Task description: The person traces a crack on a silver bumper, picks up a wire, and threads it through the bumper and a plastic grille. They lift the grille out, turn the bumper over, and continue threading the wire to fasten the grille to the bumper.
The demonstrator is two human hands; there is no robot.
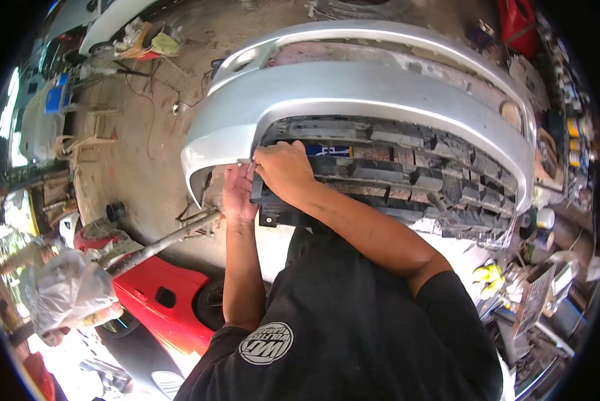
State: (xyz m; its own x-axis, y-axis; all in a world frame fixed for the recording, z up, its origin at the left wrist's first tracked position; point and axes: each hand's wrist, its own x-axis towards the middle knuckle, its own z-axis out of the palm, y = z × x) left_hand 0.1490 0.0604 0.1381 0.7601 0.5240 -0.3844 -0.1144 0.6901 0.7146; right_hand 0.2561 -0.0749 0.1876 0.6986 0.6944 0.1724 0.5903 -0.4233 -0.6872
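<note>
A silver car bumper [300, 90] lies in front of me with a black slatted grille [393, 177] set in its opening. At the grille's left end, where it meets the bumper edge, my right hand [285, 170] is closed, its fingers bent and pressed together. Whatever sits between those fingertips is hidden. My left hand [240, 194] is just left of it, palm showing and fingers stretched up toward the bumper's lower edge. The left fingertips are partly covered by that edge and by the right hand. A dark bracket with a hole [270, 219] sticks out below my hands.
A red car panel [156, 294] is at the lower left, near a plastic bag [73, 291] and a long pole [160, 247]. Plastic chairs [89, 137] stand at the left. Cables [150, 100] cross the concrete floor. Cans and metal scrap [544, 274] crowd the right side.
</note>
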